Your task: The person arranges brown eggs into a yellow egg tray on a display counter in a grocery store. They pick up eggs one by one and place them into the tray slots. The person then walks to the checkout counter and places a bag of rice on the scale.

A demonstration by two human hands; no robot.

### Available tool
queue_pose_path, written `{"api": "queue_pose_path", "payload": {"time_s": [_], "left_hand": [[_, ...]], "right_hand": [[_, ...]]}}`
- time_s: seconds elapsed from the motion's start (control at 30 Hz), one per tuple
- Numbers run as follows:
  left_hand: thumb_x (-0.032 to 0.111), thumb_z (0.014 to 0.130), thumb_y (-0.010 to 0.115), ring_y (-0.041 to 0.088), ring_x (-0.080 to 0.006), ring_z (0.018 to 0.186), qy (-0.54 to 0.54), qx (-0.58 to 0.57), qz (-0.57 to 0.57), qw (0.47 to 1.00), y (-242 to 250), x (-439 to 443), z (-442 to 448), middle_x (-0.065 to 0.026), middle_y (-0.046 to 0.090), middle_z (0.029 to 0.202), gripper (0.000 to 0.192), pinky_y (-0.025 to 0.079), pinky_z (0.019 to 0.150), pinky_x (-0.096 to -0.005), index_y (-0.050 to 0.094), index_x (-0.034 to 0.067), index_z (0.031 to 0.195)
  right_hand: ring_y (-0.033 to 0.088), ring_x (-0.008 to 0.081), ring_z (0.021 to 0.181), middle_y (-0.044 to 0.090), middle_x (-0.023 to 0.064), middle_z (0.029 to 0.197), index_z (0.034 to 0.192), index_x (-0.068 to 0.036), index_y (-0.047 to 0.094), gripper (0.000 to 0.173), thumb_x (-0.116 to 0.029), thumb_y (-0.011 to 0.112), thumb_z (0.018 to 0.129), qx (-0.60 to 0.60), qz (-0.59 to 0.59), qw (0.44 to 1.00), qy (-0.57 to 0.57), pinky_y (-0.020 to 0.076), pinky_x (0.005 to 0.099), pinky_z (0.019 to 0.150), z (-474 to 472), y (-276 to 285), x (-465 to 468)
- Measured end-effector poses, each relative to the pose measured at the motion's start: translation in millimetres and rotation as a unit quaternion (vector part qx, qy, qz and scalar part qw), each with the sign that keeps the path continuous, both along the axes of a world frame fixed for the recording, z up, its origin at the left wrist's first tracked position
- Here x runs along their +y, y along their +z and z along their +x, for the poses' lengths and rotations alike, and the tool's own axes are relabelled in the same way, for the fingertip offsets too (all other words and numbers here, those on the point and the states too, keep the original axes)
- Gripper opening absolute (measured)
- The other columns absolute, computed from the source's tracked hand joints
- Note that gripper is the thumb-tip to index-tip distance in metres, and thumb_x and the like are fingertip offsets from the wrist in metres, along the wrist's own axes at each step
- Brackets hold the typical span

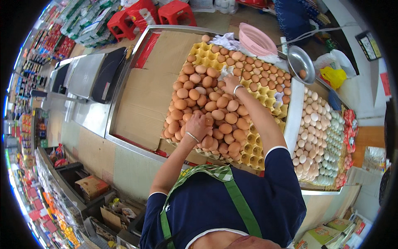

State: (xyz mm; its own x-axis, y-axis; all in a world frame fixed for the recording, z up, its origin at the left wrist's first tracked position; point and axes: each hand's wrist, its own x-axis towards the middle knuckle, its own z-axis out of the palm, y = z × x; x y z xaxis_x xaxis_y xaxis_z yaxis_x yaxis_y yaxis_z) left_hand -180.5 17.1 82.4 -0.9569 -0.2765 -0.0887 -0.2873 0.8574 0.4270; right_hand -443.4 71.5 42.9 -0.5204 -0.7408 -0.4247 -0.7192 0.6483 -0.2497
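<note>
A large heap of brown eggs (194,94) lies before me on yellow molded egg trays (253,146). My left hand (198,125), with a bracelet at the wrist, reaches down into the near part of the heap. Its fingers curl at an egg (209,120); whether they grip it is unclear. Farther back, my right hand (231,83), also with a bracelet, is at the heap's far right edge. Its fingertips touch or nearly touch a brown egg (221,84), beside a crumpled whitish piece (226,72). What the right fingers hold is hidden.
Smaller brown eggs (264,74) fill tray cells at the back right. A white divider (295,112) separates pale eggs (307,130) and greenish eggs (331,146). Behind stand a pink plastic basket (256,39) and a metal bowl (300,63) holding an egg. Cardboard (140,109) lies left.
</note>
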Motion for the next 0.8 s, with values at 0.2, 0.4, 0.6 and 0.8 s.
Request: {"api": "queue_pose_path", "payload": {"time_s": [0.2,0.4,0.6,0.8], "left_hand": [[0.025,0.071,0.067,0.054,-0.0274,0.092,0.018,-0.015,-0.040,0.999,-7,5,5,-0.0114,0.054,0.101,0.047,0.047,0.075,-0.0371,0.052,0.004,0.111],[0.014,0.073,0.061,0.056,-0.0294,0.095,0.033,0.003,-0.019,0.999,1,9,9,-0.0128,0.056,0.105,0.047,0.047,0.079,-0.0388,0.051,0.004,0.118],[-0.004,0.073,0.059,0.060,-0.0298,0.088,0.123,0.249,0.107,0.955,30,-1,39,-0.0147,0.061,0.101,0.030,0.050,0.074,-0.0364,0.059,0.000,0.103],[-0.003,0.077,0.061,0.059,-0.0257,0.082,0.305,0.317,0.104,0.892,14,-25,106,-0.0128,0.062,0.091,0.019,0.048,0.073,-0.0321,0.062,0.002,0.095]], "right_hand": [[0.053,0.0333,0.102,0.039,0.0212,0.125,0.107,0.003,0.055,0.039,-0.016,0.065,0.075,0.007,0.078,0.994,0.076,0.0456,0.0398,0.089,-4,12,-13],[0.056,0.0334,0.095,0.047,0.0185,0.114,0.101,-0.002,0.056,0.036,-0.021,0.068,0.073,0.047,-0.011,0.994,0.099,0.0469,0.0410,0.084,-14,-14,2],[0.057,0.0341,0.093,0.051,0.0191,0.107,0.098,0.001,0.053,0.034,-0.012,0.067,0.070,0.060,-0.076,0.992,0.085,0.0489,0.0400,0.079,-11,-23,2],[0.058,0.0350,0.091,0.058,0.0178,0.093,0.100,-0.002,0.052,0.040,-0.015,0.068,0.066,0.009,-0.151,0.987,0.056,0.0479,0.0418,0.079,-9,-14,3]]}}
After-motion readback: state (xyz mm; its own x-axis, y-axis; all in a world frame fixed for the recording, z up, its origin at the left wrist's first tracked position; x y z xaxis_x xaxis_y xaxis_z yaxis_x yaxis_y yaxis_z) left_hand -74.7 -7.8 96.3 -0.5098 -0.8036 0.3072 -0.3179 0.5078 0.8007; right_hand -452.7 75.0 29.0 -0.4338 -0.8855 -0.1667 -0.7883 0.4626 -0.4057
